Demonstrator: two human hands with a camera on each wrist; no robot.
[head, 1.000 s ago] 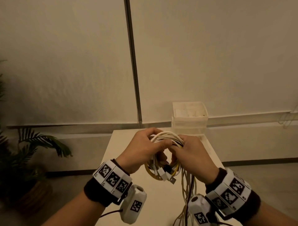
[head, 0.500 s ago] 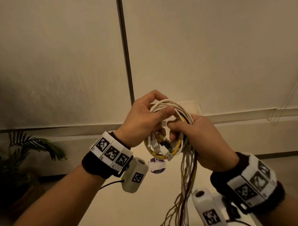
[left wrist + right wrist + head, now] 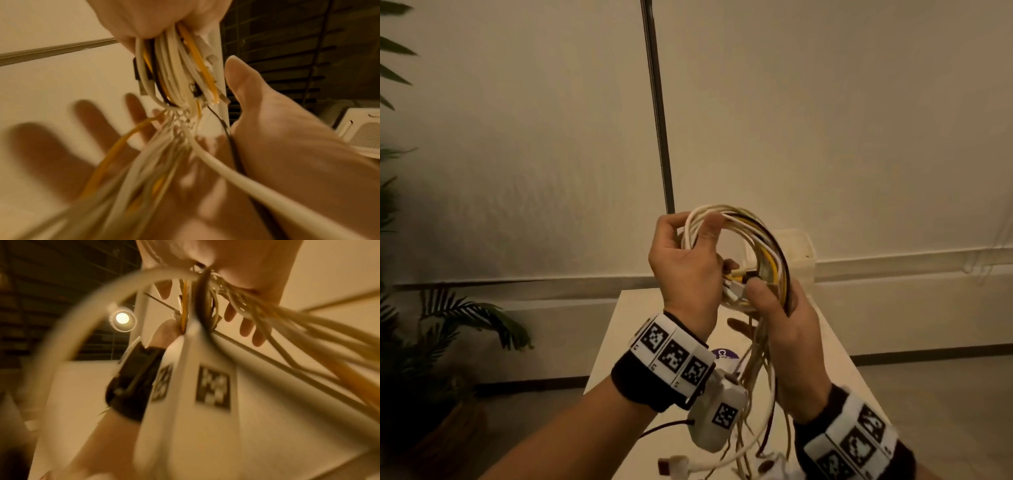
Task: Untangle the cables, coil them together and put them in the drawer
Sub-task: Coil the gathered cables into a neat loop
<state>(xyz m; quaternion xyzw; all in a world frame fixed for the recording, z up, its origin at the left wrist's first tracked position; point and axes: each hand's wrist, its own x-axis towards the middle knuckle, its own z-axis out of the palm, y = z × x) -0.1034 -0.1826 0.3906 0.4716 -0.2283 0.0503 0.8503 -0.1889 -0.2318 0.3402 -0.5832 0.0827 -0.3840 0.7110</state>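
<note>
A coil of white, yellow and black cables (image 3: 763, 240) is held up in front of the wall. My left hand (image 3: 688, 263) grips its left side, thumb over the top strands. In the left wrist view the coil (image 3: 176, 65) hangs out of that fist. My right hand (image 3: 791, 329) sits just below the coil with fingers spread and straight. Its thumb rests by the plug ends, and the loose tails (image 3: 756, 394) run down across its palm (image 3: 277, 138). The small white drawer box (image 3: 803, 246) stands at the table's far end, partly hidden behind the coil.
The white table (image 3: 647, 329) lies below my hands, with a purple round label (image 3: 722, 353) on it. Loose plug ends (image 3: 674, 464) lie near its front edge. A potted palm (image 3: 448, 325) stands on the floor to the left. A dark pole (image 3: 657, 102) runs up the wall.
Both hands have risen with the coil. The loop has opened wider, and my right hand has left its pinch at the top, dropped below the coil and spread its fingers.
</note>
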